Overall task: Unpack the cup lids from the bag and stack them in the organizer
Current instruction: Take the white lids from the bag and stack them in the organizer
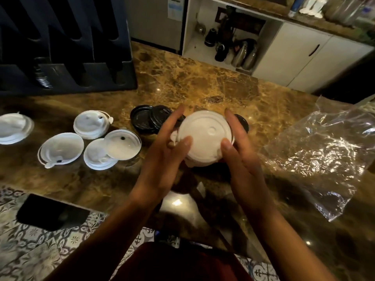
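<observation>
**White stack pinched from 2 sides, nothing under it**

White plastic lids (205, 138), a small stack, sit between my left hand (164, 157) at 9 o'clock and my right hand (241, 159) at 3 o'clock. Both hands are half-open, fingers straight, thumbs pressed on the top lid's near rim. I judge the lower lids could slide out, because I squeeze only the edges. The organizer (67, 57) waits at 10 o'clock, well apart; the bag (320, 151) lies at 3 o'clock.
</observation>
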A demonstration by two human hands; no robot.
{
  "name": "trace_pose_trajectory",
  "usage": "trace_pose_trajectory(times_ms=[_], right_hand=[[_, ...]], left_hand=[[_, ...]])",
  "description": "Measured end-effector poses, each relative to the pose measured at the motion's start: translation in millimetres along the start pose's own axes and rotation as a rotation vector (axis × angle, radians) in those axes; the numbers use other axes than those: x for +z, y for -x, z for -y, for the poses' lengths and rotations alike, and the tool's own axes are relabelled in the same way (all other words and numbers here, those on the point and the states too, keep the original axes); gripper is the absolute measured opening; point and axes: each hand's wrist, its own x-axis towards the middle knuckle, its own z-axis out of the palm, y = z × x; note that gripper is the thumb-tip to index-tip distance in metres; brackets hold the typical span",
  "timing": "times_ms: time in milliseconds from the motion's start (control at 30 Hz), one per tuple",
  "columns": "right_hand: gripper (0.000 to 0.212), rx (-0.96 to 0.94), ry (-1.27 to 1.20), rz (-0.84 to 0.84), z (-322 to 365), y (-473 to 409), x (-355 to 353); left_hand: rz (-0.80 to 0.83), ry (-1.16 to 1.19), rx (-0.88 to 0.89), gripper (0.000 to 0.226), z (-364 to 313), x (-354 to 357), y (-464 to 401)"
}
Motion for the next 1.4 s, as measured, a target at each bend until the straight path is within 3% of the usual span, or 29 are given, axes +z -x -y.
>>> trace_pose_trajectory(times_ms=[200,433,700,967,1167,1400], right_hand=[[0.027,0.033,-0.066,-0.03,-3.2,-14.9,-6.8],[0.025,0.089,-0.238,0.076,-6.3,-32.3,11.6],[0.026,0.047,-0.095,0.127,-8.6,-64.1,44.8],[0.054,-0.036,0.004,0.265,-4.0,-106.3,109.0],[0.054,-0.065,-0.009,0.169,8.9,-140.6,186.7],[0.049,-0.086,0.058,0.138,18.3,-167.9,280.9]], left_hand=[[-0.102,0.035,-0.069,0.046,-0.4,7.4,2.5],[-0.245,-0.034,-0.097,0.053,-4.2,-0.6,10.2],[-0.354,-0.135,-0.074,0.041,-14.9,-33.4,5.3],[-0.287,-0.256,-0.031,0.055,-27.1,-130.6,-33.7],[-0.265,-0.231,-0.025,0.06,-27.5,-218.2,-71.2],[-0.244,-0.268,-0.03,0.048,-33.9,-311.9,-90.1]])
